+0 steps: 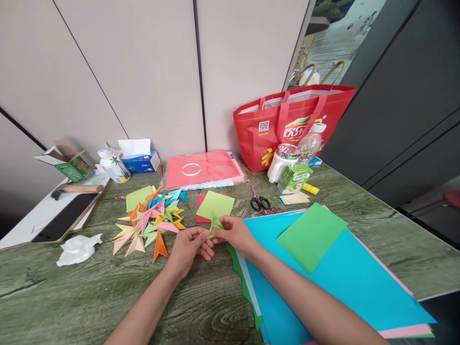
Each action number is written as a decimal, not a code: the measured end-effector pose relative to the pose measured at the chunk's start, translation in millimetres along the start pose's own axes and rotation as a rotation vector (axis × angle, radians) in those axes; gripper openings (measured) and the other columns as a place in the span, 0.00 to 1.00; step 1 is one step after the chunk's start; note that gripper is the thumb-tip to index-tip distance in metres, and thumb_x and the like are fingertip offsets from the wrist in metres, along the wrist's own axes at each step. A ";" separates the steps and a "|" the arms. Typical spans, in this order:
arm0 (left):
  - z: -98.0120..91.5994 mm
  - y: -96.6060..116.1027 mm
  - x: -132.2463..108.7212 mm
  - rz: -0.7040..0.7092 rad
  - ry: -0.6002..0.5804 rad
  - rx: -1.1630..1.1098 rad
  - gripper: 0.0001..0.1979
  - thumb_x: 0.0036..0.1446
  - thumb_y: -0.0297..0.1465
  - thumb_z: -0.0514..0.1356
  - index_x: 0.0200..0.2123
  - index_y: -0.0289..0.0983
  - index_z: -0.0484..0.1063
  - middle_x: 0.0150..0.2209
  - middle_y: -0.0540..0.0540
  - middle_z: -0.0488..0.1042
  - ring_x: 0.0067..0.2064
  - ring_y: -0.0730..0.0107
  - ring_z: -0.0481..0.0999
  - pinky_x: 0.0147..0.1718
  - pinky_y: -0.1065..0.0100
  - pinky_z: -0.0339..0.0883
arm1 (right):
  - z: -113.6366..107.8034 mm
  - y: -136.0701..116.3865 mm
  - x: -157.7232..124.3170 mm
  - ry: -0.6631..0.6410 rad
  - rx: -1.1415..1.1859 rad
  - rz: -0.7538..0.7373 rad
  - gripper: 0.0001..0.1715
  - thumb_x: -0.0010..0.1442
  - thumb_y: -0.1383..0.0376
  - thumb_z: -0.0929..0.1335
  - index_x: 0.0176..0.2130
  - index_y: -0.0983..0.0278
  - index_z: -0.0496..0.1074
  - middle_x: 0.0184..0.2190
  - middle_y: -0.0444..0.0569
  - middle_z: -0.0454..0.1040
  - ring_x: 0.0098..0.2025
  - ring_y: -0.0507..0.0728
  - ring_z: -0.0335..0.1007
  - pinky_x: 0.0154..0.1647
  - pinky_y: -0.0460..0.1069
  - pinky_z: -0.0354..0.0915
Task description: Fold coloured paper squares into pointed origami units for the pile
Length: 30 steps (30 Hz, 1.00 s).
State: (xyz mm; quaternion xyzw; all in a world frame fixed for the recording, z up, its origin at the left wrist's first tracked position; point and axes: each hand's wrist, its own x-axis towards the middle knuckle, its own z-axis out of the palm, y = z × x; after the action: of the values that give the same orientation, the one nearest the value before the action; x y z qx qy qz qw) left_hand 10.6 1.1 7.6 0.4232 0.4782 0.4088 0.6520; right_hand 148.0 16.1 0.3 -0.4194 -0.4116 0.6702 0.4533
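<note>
Between my two hands is a small piece of folded green paper (pixel 214 224), raised over the table. My left hand (pixel 191 245) pinches its lower left side with thumb and fingers. From the right, my right hand (pixel 235 234) grips the same piece, its fingertips close to the left ones. Just behind them lies a light green paper square (pixel 215 205) on top of a red square (pixel 201 218). To the left spreads a pile of folded paper pieces (pixel 151 215) in orange, pink, yellow, green and blue. An orange folded piece (pixel 160 247) rests nearest my left hand.
Large blue sheets (pixel 345 282) with a green square (pixel 312 237) lie at right. Black-handled scissors (pixel 260 202) sit behind them. Farther back stand a red bag (pixel 255 143), a white mug (pixel 278 165) and a packet of pink paper (pixel 201 170). At left are a crumpled tissue (pixel 79 249) and phone (pixel 64 218).
</note>
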 end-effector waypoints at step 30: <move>-3.5 -1.9 -0.7 0.041 -0.219 0.146 0.15 0.49 0.41 0.57 0.26 0.37 0.56 0.18 0.50 0.71 0.17 0.67 0.73 0.14 0.71 0.66 | -10.1 -2.5 3.5 -0.086 -0.432 -0.248 0.06 0.45 0.65 0.66 0.22 0.67 0.70 0.18 0.40 0.66 0.21 0.47 0.58 0.22 0.43 0.56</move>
State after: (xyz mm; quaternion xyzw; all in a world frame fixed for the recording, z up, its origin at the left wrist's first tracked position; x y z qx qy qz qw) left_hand 7.3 0.4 5.4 0.5211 0.4238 0.3376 0.6594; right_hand 157.3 21.8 -1.1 -0.4241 -0.6123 0.5233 0.4140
